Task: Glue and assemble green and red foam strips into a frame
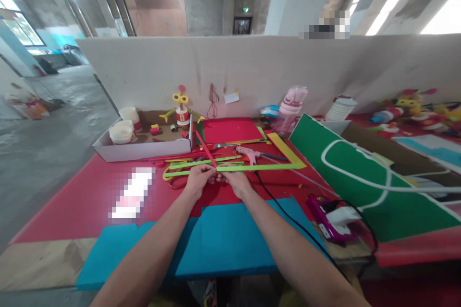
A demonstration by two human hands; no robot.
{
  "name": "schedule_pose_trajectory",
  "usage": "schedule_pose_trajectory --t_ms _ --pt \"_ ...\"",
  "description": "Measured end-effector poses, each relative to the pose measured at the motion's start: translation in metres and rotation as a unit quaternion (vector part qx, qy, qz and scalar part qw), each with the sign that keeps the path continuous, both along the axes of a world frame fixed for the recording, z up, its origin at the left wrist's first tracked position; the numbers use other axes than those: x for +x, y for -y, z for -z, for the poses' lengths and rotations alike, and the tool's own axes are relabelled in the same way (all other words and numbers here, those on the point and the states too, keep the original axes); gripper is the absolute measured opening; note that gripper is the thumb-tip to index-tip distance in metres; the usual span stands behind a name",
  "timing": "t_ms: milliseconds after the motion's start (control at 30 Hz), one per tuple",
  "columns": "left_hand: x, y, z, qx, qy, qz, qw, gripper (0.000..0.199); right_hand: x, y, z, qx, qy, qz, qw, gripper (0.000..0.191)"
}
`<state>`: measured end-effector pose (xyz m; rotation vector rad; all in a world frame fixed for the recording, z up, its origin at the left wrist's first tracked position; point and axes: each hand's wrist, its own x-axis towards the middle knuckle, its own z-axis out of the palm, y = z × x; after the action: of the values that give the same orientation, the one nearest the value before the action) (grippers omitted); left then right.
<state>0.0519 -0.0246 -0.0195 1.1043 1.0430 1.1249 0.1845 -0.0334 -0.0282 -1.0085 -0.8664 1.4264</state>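
Note:
My left hand (pixel 200 180) is closed, its fingertips pinching near the meeting point of a red paper strip (pixel 206 148) and a light green paper strip (pixel 262 167). Right beside it, my right hand (pixel 234 180) is closed on the green strip close to the same point. The red strip slants up and away from the fingers, while the green one stretches right to a yellow strip (pixel 284 148). Behind the hands lie several loose green strips (pixel 201 163) and yellow-handled scissors (pixel 167 171). A pink glue gun (pixel 250 153) rests past my right hand.
A white box (pixel 144 151) with paper cups (pixel 121 133) stands left, a paper-cup figure (pixel 182 110) by it. Red paper sheets (pixel 230 129) and a pink bottle (pixel 291 105) are behind. To the right are a purple power strip (pixel 329 220), cables and a green board (pixel 345 172).

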Motion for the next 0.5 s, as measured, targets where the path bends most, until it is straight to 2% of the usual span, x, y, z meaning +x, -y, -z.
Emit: schedule_pose_trajectory --t_ms 133,267,500 --pt "0.000 0.000 0.001 0.030 -0.004 0.019 0.999 0.019 0.001 0.002 -0.005 -0.014 -0.001 0.012 1.000 0.028" --pt "0.003 0.001 0.001 0.065 -0.018 0.039 0.997 0.025 0.002 -0.003 -0.003 -0.003 -0.021 0.040 0.999 0.029" --pt "0.007 0.004 0.002 0.103 -0.111 0.008 0.989 0.023 0.003 -0.007 0.005 0.008 0.008 0.042 0.999 0.034"
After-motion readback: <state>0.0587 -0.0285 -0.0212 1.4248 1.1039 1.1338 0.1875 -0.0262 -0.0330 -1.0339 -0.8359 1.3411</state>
